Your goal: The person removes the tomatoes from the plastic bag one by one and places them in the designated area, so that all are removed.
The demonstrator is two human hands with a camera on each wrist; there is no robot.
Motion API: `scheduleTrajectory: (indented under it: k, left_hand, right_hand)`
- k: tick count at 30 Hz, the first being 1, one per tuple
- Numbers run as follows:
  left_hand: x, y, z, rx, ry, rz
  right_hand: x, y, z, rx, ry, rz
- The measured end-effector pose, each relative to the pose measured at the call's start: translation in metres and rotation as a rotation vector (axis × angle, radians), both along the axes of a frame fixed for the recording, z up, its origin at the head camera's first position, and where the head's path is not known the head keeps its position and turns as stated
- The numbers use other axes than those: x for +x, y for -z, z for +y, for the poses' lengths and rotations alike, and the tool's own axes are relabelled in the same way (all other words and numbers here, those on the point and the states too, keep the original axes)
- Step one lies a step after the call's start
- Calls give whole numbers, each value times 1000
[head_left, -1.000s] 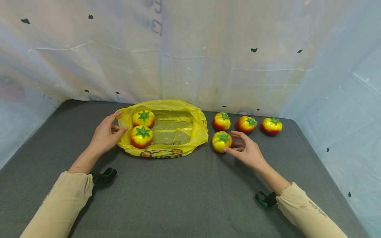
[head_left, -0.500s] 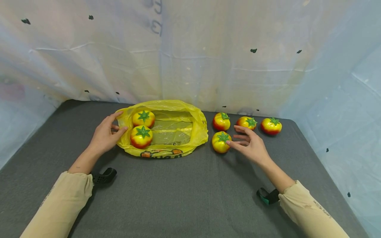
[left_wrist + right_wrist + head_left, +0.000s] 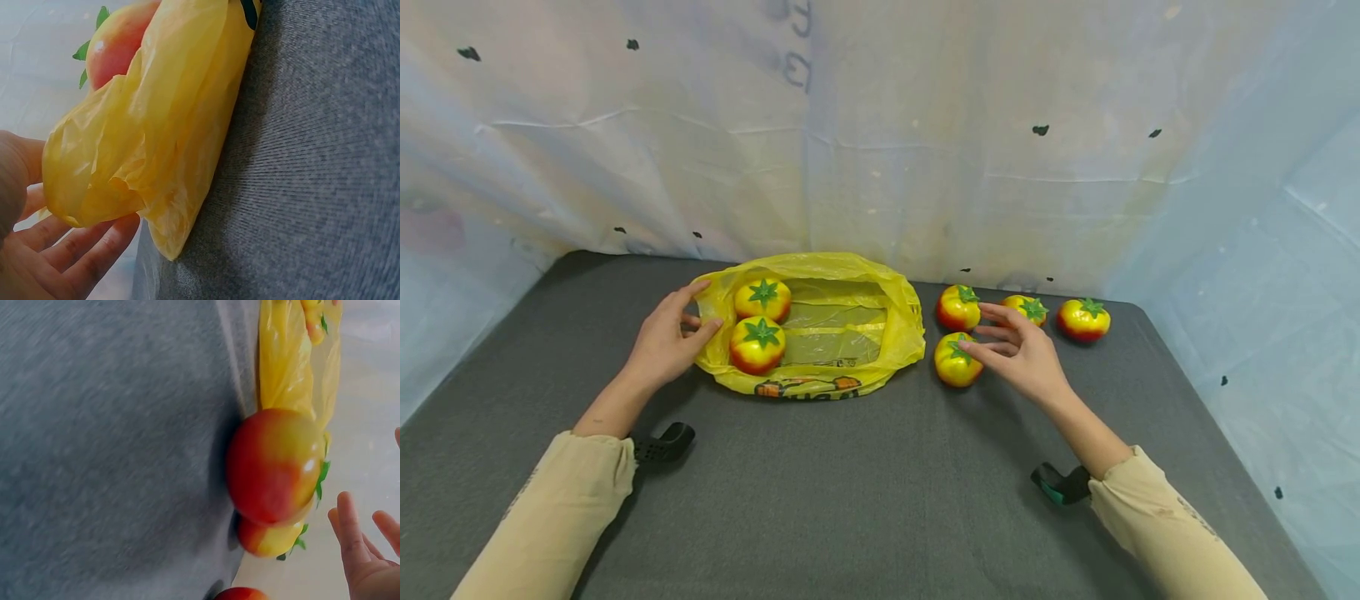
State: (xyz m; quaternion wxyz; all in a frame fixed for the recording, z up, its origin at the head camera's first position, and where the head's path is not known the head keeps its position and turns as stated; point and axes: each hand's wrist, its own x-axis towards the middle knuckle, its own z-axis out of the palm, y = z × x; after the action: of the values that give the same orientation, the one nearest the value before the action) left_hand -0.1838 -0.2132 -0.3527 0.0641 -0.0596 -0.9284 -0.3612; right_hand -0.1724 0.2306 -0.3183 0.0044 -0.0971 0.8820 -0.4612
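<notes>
Hands apart. Left hand [image 3: 668, 340] touches the bag [image 3: 901, 333] at its left rim, fingers spread. Right hand [image 3: 1028, 357], fingers parted, hovers just off the front tomato [image 3: 953, 367], which sits on the table [image 3: 850, 492] right of the bag. Two tomatoes [image 3: 757, 348] inside; three rear tomatoes [image 3: 1083, 322] in a row.

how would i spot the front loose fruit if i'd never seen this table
On the dark grey table, find the open yellow bag. Just right of it, near the right hand, sits a round, green-topped, red-and-yellow fruit. Unlike the three other loose fruits, rowed behind it, this one sits alone in front.
</notes>
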Motion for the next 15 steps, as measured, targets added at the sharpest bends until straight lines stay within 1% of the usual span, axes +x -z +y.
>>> scheduleTrajectory:
  k: [9, 15]
  left_hand:
    - [1, 0, -1, 1, -9, -4]
    - [1, 0, -1, 10, -5, -5]
  right_hand:
    - [-3, 0, -17, -76, -39, 8]
    - [-3, 0, -27, -106, -52, 6]
